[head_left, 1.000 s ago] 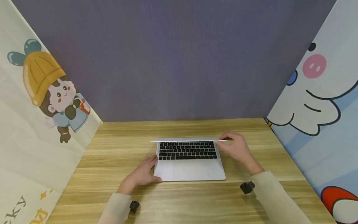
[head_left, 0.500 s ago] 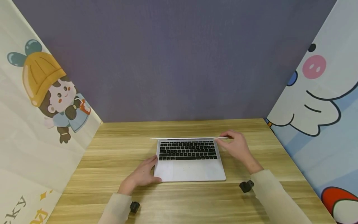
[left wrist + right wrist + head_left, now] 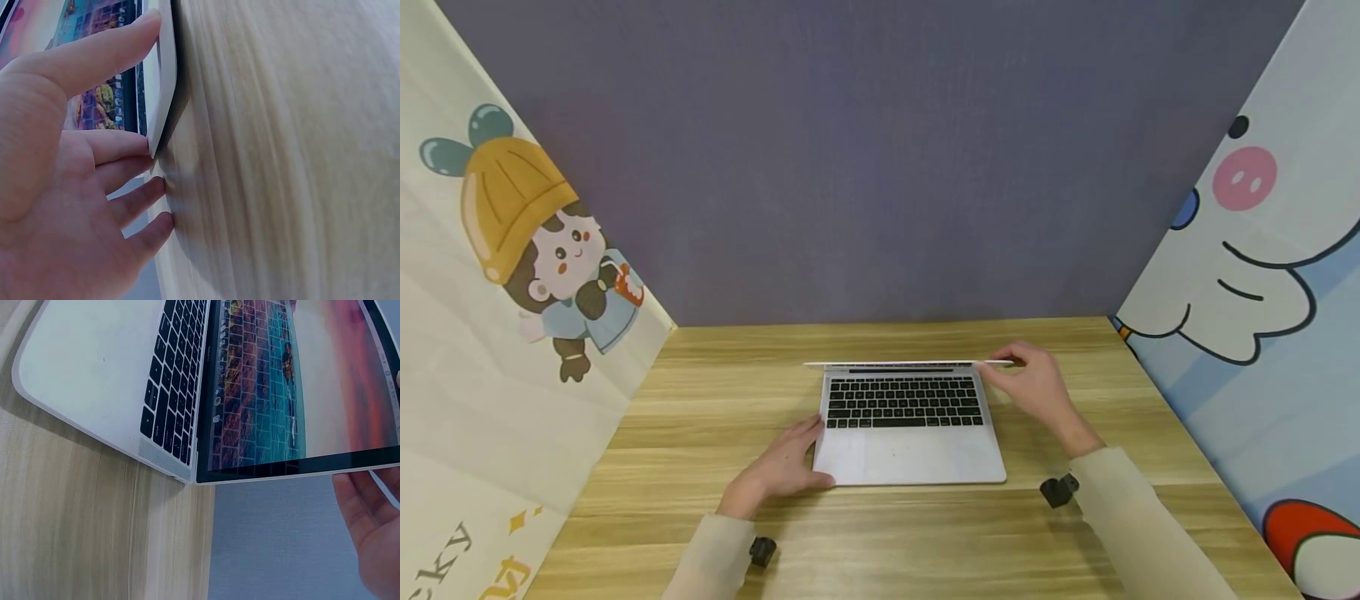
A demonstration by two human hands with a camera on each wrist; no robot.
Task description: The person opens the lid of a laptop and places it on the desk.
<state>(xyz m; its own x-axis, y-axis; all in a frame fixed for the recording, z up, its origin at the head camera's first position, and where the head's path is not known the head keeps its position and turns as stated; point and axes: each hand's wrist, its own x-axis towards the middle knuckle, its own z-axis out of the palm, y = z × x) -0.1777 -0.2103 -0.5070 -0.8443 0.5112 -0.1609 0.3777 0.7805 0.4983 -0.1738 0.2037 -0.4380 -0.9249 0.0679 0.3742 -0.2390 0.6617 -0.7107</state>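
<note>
A silver laptop (image 3: 925,457) sits on the wooden table, its black keyboard (image 3: 904,402) facing up. Its lid (image 3: 910,363) is raised and appears almost edge-on in the head view. A lit, colourful screen (image 3: 256,394) shows in the right wrist view. My right hand (image 3: 1036,390) pinches the lid at its right upper corner, with fingers partly hidden behind it. My left hand (image 3: 782,463) rests at the base's left front corner; the thumb touches the front edge and the fairly straight fingers lie along the left side.
The wood-grain table (image 3: 880,542) runs back to a grey-blue panel (image 3: 880,167). White sheets with cartoon prints line the left (image 3: 445,333) and right (image 3: 1300,317) sides. A small black wrist camera (image 3: 762,551) shows by the left sleeve, another camera (image 3: 1058,491) by the right.
The lid has tilted further back and its edge sits slightly higher in the head view, uncovering the hinge strip. My right hand has moved slightly away with it; my left hand stays in place.
</note>
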